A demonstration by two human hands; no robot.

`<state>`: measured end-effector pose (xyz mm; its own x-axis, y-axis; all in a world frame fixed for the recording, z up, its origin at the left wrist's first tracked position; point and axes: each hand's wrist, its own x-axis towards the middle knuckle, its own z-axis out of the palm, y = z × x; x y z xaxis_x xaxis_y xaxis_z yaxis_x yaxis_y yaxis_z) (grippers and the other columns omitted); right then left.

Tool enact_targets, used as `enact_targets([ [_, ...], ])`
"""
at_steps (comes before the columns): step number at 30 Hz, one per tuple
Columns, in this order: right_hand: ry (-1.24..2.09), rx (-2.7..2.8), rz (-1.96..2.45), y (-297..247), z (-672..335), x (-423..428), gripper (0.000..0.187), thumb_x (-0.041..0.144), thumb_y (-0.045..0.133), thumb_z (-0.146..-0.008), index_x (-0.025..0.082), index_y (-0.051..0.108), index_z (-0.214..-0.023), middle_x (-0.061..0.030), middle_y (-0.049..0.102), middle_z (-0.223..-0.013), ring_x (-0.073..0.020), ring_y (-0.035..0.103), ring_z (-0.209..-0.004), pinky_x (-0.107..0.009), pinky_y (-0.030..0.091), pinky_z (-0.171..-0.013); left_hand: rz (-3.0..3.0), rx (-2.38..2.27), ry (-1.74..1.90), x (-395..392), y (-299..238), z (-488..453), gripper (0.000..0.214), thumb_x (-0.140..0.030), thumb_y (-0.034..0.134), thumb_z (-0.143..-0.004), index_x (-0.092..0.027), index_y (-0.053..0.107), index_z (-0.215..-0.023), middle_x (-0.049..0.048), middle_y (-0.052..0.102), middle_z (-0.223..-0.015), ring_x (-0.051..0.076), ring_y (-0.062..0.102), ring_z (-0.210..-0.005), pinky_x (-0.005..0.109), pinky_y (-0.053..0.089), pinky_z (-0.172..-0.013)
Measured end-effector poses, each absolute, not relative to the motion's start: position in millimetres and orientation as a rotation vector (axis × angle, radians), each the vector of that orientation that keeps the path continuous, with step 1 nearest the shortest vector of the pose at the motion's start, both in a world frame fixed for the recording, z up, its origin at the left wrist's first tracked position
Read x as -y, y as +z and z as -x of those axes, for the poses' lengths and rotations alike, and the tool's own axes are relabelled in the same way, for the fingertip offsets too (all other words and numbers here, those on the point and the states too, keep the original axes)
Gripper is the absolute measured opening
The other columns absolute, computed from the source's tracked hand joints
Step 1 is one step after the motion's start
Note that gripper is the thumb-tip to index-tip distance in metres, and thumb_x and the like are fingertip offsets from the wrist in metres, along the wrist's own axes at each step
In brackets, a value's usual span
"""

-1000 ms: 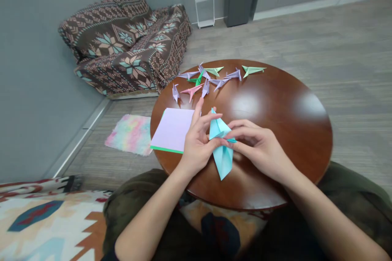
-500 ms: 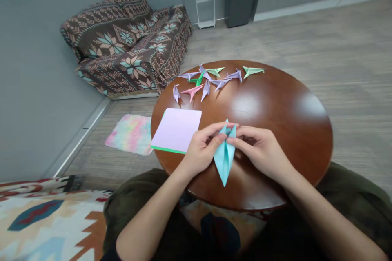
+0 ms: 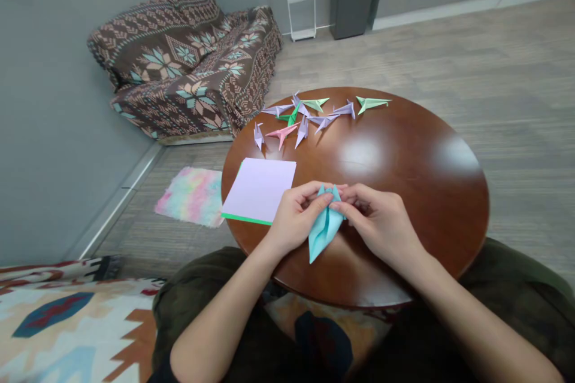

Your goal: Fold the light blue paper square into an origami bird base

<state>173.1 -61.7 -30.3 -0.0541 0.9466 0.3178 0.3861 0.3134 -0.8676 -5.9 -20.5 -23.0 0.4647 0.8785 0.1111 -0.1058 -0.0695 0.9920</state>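
Observation:
Both my hands pinch a light blue folded paper piece [image 3: 322, 228] just above the round brown wooden table [image 3: 404, 161]. My left hand [image 3: 294, 219] grips its upper left side with thumb and fingers closed. My right hand [image 3: 380, 224] pinches the upper right side. The paper's long point hangs down toward me. A stack of square paper sheets [image 3: 259, 190], lilac on top with green beneath, lies on the table just left of my left hand.
Several finished folded paper figures [image 3: 309, 115] in purple, green and pink lie at the table's far edge. A patterned floor cushion seat [image 3: 188, 66] stands at the back left. A small pastel rug [image 3: 191, 196] lies on the floor left of the table.
The blue paper's upper flaps have been brought together and folded narrower. Its lower point has swung slightly left. Both hands have closed in around its top.

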Motion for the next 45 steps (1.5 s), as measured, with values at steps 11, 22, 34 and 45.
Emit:
enact_targets([
  [11,1.264,1.338,1.108,-20.8,-168.8,60.4,0.031,0.034,0.083,-0.087,0.020,0.065,-0.109,-0.0037,0.076,-0.097,-0.0160,0.072,-0.069,-0.027,0.059,-0.057,-1.335,-0.780,1.166,21.1,-27.4,2.7,0.024,-0.043,0.069,-0.098,-0.019,0.065,-0.101,0.0130,0.082,-0.118,0.027,0.078,-0.110,0.038,0.063,-0.092],
  [22,1.135,1.242,1.101,-28.6,-170.2,58.5,0.038,0.031,0.086,-0.083,0.024,0.057,-0.106,-0.0021,0.080,-0.091,-0.0184,0.078,-0.076,-0.028,0.064,-0.066,-1.441,-0.561,1.129,17.4,-31.7,6.7,0.053,-0.044,0.079,-0.091,-0.023,0.062,-0.137,0.0153,0.069,-0.145,0.029,0.070,-0.129,0.037,0.060,-0.101],
  [34,0.627,1.426,1.100,-27.1,-178.1,60.8,0.010,0.018,0.075,-0.092,0.024,0.080,-0.099,-0.0051,0.083,-0.104,-0.0236,0.080,-0.091,-0.039,0.066,-0.085,-1.479,-0.770,1.272,18.6,-35.0,5.6,0.037,-0.034,0.082,-0.088,-0.025,0.063,-0.118,0.0068,0.076,-0.118,0.021,0.079,-0.098,0.030,0.064,-0.081],
  [45,0.431,1.591,1.073,-22.6,-179.5,57.7,0.015,0.012,0.071,-0.093,0.024,0.081,-0.095,-0.0085,0.079,-0.112,-0.0235,0.077,-0.100,-0.038,0.062,-0.087,-1.372,-0.910,1.307,18.8,-30.7,7.9,0.028,-0.034,0.093,-0.074,-0.017,0.072,-0.081,0.0047,0.081,-0.088,0.019,0.078,-0.081,0.030,0.066,-0.076],
])
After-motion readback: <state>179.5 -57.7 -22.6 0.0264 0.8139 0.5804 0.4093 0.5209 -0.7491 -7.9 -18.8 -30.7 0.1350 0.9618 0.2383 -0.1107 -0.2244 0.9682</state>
